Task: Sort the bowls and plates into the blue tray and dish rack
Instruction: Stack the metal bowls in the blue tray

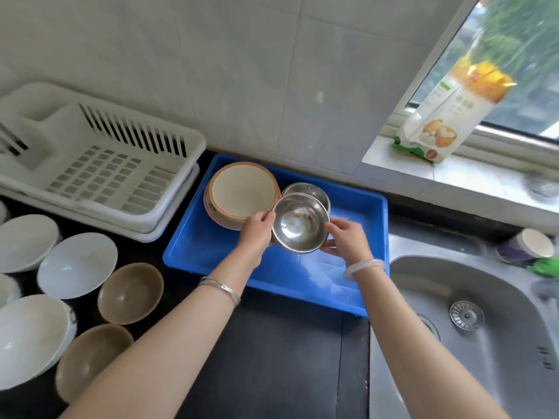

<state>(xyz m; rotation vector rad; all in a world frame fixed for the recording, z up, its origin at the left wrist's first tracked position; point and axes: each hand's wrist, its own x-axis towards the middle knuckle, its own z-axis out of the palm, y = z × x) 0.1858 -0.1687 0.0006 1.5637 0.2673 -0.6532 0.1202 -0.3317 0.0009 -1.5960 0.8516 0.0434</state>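
Observation:
Over the blue tray [211,252] I hold a small steel bowl [299,225] with both hands: my left hand [257,231] grips its left rim and my right hand [348,240] its right rim. Behind it a second steel bowl [311,190] sits in the tray beside a stack of orange-rimmed plates [242,195]. The white dish rack [99,164] stands to the left with nothing in it. On the dark counter at the left lie several white bowls [77,264] and two brown bowls [130,293].
A steel sink [472,328] with a drain strainer lies at the right. On the windowsill leans a yellow-and-white food bag [447,116]. A cup and a green item [532,249] sit by the sink's far corner. Tiled wall stands behind.

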